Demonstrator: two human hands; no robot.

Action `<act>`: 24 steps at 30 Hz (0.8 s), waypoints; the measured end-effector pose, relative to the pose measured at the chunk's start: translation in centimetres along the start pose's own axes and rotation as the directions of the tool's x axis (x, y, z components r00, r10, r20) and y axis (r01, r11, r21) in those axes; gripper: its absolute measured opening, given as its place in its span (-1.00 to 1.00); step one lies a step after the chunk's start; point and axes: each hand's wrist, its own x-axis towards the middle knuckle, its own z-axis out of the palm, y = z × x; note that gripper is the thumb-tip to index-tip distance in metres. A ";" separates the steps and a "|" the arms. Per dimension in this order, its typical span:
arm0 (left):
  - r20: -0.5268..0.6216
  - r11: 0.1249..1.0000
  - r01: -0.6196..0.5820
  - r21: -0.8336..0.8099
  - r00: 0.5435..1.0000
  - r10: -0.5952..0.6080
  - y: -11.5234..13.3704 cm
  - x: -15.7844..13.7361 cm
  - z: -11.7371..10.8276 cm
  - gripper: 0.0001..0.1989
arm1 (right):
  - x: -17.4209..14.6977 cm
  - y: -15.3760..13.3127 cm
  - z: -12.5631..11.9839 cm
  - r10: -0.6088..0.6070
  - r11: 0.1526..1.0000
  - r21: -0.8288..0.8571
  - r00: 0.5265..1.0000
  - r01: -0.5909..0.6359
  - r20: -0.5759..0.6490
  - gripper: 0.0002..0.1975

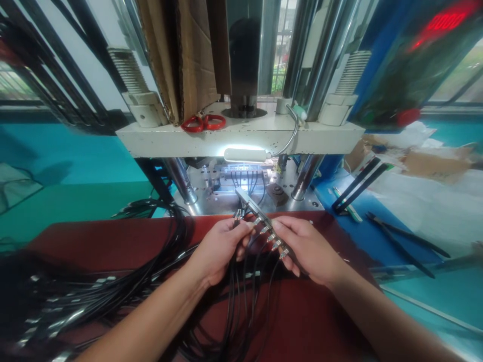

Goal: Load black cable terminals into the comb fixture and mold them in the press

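Note:
My right hand (305, 245) is closed around the lower end of a long metal holder bar (255, 207), which slants up to the left. Along the bar's near side sit several metal cable connectors (272, 238), their black cables (245, 286) hanging down onto the red-brown mat. At the row's upper end, my left hand (224, 245) pinches a black cable with a metal connector against the bar. More connector tips (239, 215) stick up beside my left fingers. Beyond the hands, several thin cables run into a lit mold (243, 176) in the press.
A white press plate (241, 140) spans above the mold, with red-handled scissors (204, 122) on it and a lamp (245, 154) at its front edge. A large cable bundle (124, 281) lies left on the red-brown mat (320, 322). Black pliers (405, 241) rest at right.

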 end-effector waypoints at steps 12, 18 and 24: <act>-0.012 0.997 0.003 -0.075 1.000 -0.004 0.1 -0.1 0.2 -0.74 | -0.2 -0.3 0.1 -0.043 0.994 -0.096 0.999 0.044 0.017 -0.60; -0.001 0.996 -0.011 -0.086 1.000 0.011 0.3 -0.1 -0.2 -0.75 | -0.3 -0.4 0.0 -0.038 0.992 -0.121 0.999 0.041 0.021 -0.60; 0.059 0.996 -0.048 -0.070 0.997 0.052 1.6 -0.5 -1.4 -0.76 | -0.2 -0.4 -0.3 -0.024 0.999 -0.028 1.000 0.024 0.003 -0.57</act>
